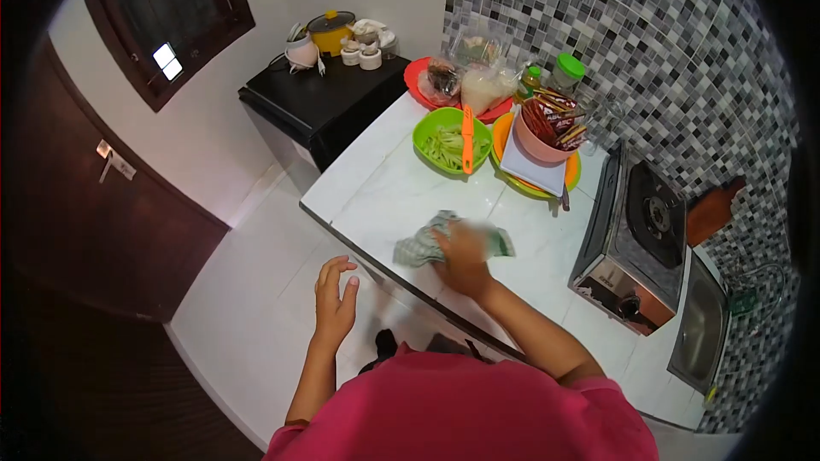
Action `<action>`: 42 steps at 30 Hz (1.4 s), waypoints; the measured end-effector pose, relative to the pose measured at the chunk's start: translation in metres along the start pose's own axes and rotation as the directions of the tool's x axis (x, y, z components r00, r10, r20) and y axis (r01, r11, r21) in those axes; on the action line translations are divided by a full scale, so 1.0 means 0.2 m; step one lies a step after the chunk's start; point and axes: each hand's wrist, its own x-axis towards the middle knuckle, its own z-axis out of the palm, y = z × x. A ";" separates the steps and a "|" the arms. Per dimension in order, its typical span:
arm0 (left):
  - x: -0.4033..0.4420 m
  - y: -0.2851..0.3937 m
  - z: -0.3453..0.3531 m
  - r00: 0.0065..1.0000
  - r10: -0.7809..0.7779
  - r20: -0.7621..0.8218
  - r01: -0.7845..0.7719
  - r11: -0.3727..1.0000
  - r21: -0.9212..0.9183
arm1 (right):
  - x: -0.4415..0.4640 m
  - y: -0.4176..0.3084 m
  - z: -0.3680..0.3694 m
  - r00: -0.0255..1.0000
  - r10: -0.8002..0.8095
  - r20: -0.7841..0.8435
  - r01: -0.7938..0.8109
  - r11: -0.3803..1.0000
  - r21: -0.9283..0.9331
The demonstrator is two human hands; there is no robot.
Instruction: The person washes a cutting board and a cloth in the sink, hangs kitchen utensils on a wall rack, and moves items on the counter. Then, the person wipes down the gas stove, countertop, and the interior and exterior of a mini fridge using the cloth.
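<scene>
On the white tiled counter, a crumpled grey-green checked cloth lies under my right hand. My right hand presses down on the cloth with its fingers over it; a blurred patch hides part of the fingers. In front of the counter edge, my left hand hangs in the air, fingers apart and slightly curled, holding nothing. Beyond the cloth stands a green bowl of pale green shredded vegetable. An orange-handled peeler rests across that bowl.
At the right are a gas stove and a sink. Behind the cloth, a pink bowl of packets sits on a white tray over stacked plates. A red plate holds bags. A black cabinet carries a yellow pot.
</scene>
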 end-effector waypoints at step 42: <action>0.59 -0.40 -0.44 0.998 -0.024 0.051 0.020 0.997 0.070 | 1.16 -0.52 0.44 0.985 -0.108 -0.137 0.119 0.990 0.070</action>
